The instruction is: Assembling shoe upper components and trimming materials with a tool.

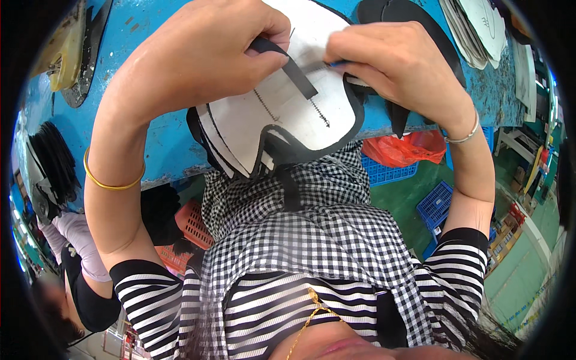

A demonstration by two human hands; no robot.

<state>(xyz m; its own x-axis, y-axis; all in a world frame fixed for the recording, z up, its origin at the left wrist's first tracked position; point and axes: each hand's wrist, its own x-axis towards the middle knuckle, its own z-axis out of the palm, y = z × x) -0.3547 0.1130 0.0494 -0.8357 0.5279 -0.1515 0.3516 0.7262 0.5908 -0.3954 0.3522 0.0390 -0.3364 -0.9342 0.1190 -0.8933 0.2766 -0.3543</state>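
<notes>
White shoe-upper-like pieces (336, 114) with black edges lie stacked at the near edge of the blue table. The top one has a deep notch toward me and dark zigzag stitch marks on its face. My left hand (234, 54) is closed in a pinch on a short black strip (302, 81), whose free end lies on the white piece beside a stitch mark. To the right, my right hand (396, 60) is closed over the same piece. A small blue thing (339, 63) shows at its fingertips; its kind is mostly hidden.
Black cut pieces (420, 27) lie behind my right hand, and a stack of white pieces (477, 30) is at the far right of the blue table (171, 129). Below are a red bag (396, 150) and blue crates (435, 204). Another person (81, 270) is at lower left.
</notes>
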